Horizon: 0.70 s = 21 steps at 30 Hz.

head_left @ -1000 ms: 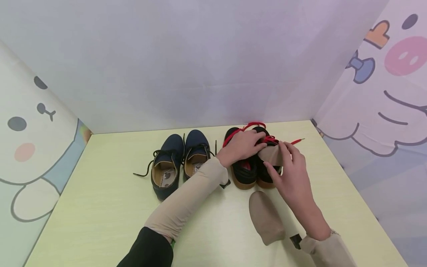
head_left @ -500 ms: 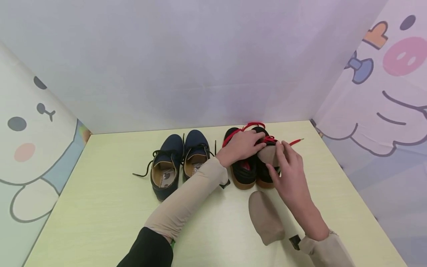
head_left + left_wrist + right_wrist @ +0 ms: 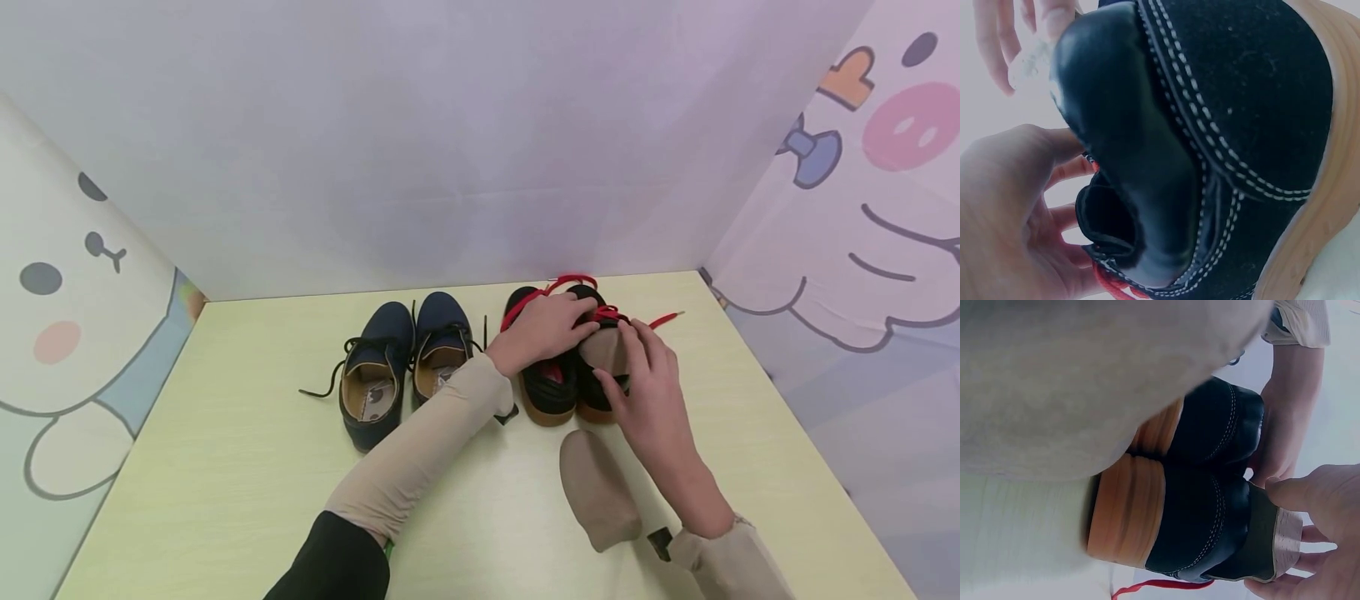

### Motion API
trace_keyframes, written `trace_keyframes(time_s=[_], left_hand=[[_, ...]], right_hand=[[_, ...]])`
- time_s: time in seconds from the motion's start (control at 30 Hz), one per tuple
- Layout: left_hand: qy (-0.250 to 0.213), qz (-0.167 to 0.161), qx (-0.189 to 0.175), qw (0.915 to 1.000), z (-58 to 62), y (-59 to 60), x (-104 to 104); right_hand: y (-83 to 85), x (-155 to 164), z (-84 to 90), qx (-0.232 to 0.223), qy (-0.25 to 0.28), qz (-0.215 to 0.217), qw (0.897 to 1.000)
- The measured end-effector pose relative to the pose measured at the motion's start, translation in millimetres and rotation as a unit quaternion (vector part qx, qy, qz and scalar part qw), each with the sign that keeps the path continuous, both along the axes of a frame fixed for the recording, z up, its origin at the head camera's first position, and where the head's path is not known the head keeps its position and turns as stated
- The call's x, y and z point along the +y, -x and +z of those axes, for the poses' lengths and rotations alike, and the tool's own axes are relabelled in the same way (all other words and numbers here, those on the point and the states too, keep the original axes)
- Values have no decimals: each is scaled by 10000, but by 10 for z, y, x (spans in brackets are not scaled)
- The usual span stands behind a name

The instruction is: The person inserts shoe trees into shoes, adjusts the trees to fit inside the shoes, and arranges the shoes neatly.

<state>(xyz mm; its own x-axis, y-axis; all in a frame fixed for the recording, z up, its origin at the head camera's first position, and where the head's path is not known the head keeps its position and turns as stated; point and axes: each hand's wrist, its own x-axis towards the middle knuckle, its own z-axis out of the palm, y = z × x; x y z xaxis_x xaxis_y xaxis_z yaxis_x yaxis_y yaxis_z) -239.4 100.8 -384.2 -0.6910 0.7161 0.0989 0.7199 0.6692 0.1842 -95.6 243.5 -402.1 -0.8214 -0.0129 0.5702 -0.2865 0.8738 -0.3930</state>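
Observation:
A pair of black shoes with red laces and tan soles stands mid-table. My left hand (image 3: pixel 543 329) lies over both and its fingers grip the opening of the right black shoe (image 3: pixel 591 390), seen close up as the black shoe (image 3: pixel 1241 125) beside my left hand (image 3: pixel 1004 206). My right hand (image 3: pixel 645 375) pinches a beige insole (image 3: pixel 603 350) that sits partly inside that shoe's heel opening. From the right wrist, the insole (image 3: pixel 1275 540) sticks out of the right black shoe (image 3: pixel 1200 531), with my right hand (image 3: pixel 1322 500) on its edge.
A second beige insole (image 3: pixel 596 487) lies on the pale green table (image 3: pixel 225 467) just in front of the black pair. Two navy shoes (image 3: pixel 375 371) with loose dark laces stand to the left. Cartoon-printed walls close off the left, back and right.
My right hand has moved slightly forward and left, and the insole has slid a little deeper into the right black shoe. The left hand has stayed in place.

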Motion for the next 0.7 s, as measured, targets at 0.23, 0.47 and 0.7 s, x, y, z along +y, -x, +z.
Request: trace_keyframes(time_s=[0.23,0.47,0.7], left_hand=[[26,19,0,10000,5,6,-14],[13,22,-21,10000,-9,1,-16],[16,7,86,10000,-21,-5,-14]], right_hand=[[50,-11,-26,-85,95,-71,9999],[110,-8,-51,-363,144,-126,9992],[189,13,-84,-475,127,-135,9987]])
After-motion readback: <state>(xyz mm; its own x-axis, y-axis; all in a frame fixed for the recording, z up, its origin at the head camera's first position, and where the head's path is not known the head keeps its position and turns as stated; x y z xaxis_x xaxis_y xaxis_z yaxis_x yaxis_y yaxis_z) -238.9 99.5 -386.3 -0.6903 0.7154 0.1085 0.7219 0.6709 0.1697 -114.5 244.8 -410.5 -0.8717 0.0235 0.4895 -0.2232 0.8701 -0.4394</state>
